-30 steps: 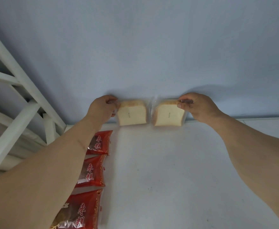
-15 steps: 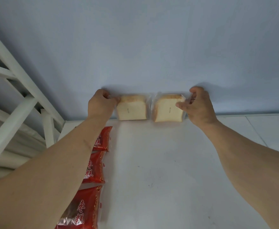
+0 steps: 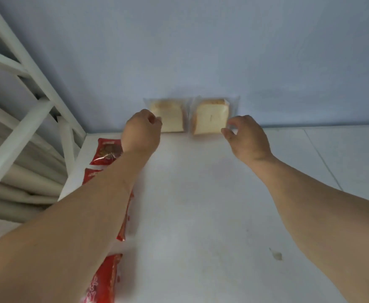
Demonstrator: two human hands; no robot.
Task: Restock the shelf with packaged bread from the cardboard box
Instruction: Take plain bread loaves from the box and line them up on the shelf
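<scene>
Clear-wrapped bread packs (image 3: 170,116) (image 3: 211,119) stand upright just beyond loosely curled, empty fingers (image 3: 155,121) (image 3: 227,132) on the shelf (image 3: 201,204); a brushing knuckle could likely topple either.

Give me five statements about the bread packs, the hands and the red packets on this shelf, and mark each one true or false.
1. Two bread packs stand side by side against the back wall: left bread pack, right bread pack. True.
2. The right hand is lifting its pack off the shelf. False: the pack stands on the shelf, and the hand is low at its right edge, fingers curled.
3. Red packets lie along the shelf's left edge. True.
4. The left hand holds a red packet. False: it is up by the left bread pack.
5. The bread packs are stacked. False: they stand next to each other.
</scene>
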